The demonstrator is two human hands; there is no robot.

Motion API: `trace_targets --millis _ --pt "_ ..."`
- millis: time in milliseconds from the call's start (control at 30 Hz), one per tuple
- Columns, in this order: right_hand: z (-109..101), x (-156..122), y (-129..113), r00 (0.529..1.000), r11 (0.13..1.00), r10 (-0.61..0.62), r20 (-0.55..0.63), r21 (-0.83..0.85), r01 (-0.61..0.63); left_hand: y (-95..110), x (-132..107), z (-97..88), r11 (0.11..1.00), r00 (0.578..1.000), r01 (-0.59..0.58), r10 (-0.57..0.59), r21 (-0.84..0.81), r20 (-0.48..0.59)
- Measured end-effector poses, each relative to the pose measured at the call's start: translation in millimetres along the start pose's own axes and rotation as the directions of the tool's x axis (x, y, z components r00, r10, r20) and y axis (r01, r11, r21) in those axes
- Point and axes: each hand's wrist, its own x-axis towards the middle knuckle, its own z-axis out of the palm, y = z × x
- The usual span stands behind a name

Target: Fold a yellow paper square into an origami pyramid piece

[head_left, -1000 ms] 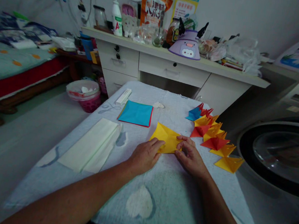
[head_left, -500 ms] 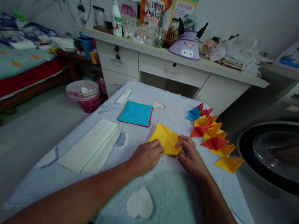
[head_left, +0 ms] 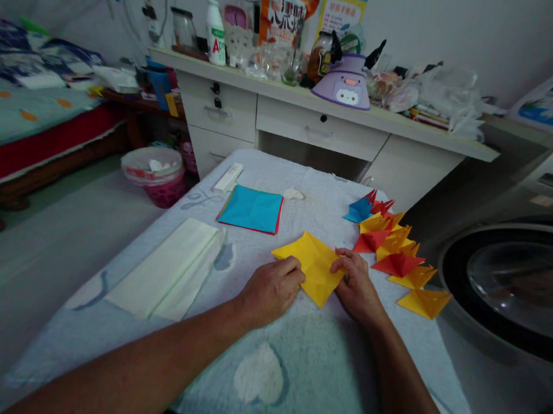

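Blue cloth (head_left: pixel 297 371) covers the counter (head_left: pixel 318 195), and the yellow paper (head_left: pixel 314 264) sits near its middle. The left hand (head_left: pixel 269 291) is curled and holds the paper's left side, and the right hand (head_left: pixel 358 289) pinches its right corner. Folded paper shapes (head_left: pixel 397 262) line the right edge.

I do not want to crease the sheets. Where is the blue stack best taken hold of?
Pinch the blue stack at its near right corner, from the near side. It lies flat on the towel, so only edges offer grip, and that corner is nearest the left hand.
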Motion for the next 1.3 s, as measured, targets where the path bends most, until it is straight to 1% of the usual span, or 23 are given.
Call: trace_targets --millis 167,367,567,733,933,1033,1167,1300 --pt "-3 1 -2 1.0 1.0 -0.004 -0.025 -0.021 0.004 -2 -1 0.2 1.0 0.999 0.0 -0.001 -0.026 -0.033" --pt "-4 0 -6 0.999 0.999 -0.018 -0.049 -0.052 0.015 -3 -2 0.8 0.999 0.999 0.033 -0.034 -0.037 -0.032" --pt "-5 0 -8 0.999 0.996 -0.02 -0.026 -0.084 0.017 -6 -2 2.7 0.996 0.997 0.077 -0.078 -0.046 -0.02" --pt "-5 0 -11 1.0 0.997 -0.03 -0.011 -0.077 0.029 -4 -2 0.0 0.993 0.995 0.102 -0.102 -0.062 -0.006" --pt "-5 -2 -14 0.999 0.994 -0.05 0.021 -0.098 0.052 -1 -1 -3.4 0.992 0.992 0.126 -0.125 0.017 -0.021" --pt "-5 -2 -14 0.997 0.992 -0.064 0.038 -0.108 0.068 -2 -1 -4.2 0.993 0.994 0.106 -0.105 0.052 -0.033" --pt "-5 -3 -15 0.995 0.991 -0.078 0.066 -0.102 0.085 -3 -1 -6.7 0.995 0.996 0.028 -0.02 0.097 -0.091" --pt "-6 -2 -17 0.992 0.991 -0.093 0.08 -0.088 0.1 -1 -1 -9.6 0.994 0.995 -0.027 0.037 0.107 -0.09"
